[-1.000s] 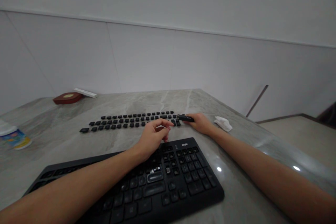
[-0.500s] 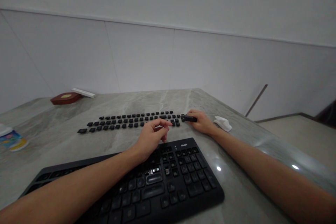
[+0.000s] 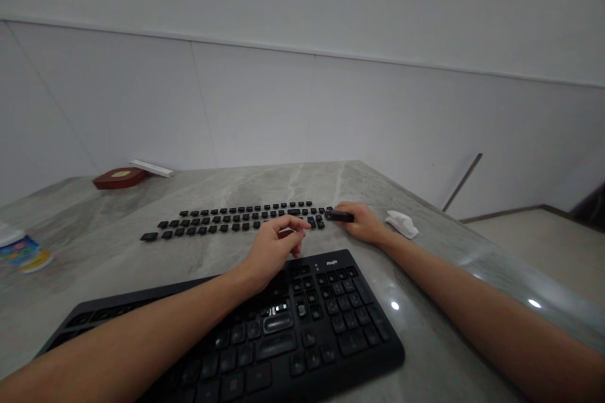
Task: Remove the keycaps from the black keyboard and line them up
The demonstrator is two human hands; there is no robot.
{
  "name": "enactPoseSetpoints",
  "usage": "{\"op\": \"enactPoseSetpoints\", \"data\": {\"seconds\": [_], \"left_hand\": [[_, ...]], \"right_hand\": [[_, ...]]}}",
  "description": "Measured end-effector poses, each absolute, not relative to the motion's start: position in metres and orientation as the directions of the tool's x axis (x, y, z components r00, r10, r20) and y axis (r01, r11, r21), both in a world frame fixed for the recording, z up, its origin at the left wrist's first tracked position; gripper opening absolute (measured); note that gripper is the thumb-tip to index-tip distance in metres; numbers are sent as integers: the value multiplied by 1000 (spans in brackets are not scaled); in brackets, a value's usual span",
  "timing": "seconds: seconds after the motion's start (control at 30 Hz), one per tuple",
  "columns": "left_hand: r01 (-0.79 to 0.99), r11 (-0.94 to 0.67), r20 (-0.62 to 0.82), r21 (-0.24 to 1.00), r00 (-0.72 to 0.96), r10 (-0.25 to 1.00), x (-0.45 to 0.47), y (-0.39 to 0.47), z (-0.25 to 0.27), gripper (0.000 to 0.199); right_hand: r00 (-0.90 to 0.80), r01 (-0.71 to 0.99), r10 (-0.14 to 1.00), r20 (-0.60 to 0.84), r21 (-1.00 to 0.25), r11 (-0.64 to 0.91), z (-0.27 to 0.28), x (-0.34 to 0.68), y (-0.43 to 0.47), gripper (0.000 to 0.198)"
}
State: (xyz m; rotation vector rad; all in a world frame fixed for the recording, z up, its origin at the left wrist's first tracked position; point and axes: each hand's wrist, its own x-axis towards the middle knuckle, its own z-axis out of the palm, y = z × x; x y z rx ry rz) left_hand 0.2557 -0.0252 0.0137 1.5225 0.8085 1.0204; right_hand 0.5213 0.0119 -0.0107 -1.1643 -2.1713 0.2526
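The black keyboard (image 3: 350,352) lies across the near part of the table, with several keycaps off its upper rows. My left hand (image 3: 278,242) rests over the keyboard's far edge, its fingers loosely curled and a gap showing between thumb and index finger. I see nothing in it. Beyond it, loose black keycaps (image 3: 236,226) are laid out in rows on the tabletop, partly hidden by that hand. At the right end of these rows, my right hand (image 3: 362,221) is closed round a short black tool (image 3: 339,216), whose tip points left toward the keycaps.
A crumpled white tissue (image 3: 401,223) lies right of my right hand. On the grey marbled table (image 3: 227,186), a reddish-brown box (image 3: 120,179) and a white strip (image 3: 152,168) sit far left. A colourful container (image 3: 26,252) stands at the left edge. Behind is a white wall (image 3: 255,101).
The black tool in my right hand has turned slightly, its ring-like end less visible now. The left hand stays about where it was.
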Motion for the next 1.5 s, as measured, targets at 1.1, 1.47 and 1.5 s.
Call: {"op": "enactPoseSetpoints", "data": {"seconds": [1.1, 1.47, 1.5], "left_hand": [[25, -199, 164, 980, 466, 869, 255, -28, 15, 21], [136, -860, 364, 492, 865, 345, 252, -48, 20, 31], [123, -880, 363, 458, 878, 312, 252, -49, 19, 31]], "right_hand": [[39, 686, 681, 732, -515, 515, 30, 514, -16, 33], [-568, 648, 667, 482, -238, 724, 16, 481, -121, 33], [-574, 634, 646, 503, -227, 740, 16, 481, -120, 30]]}}
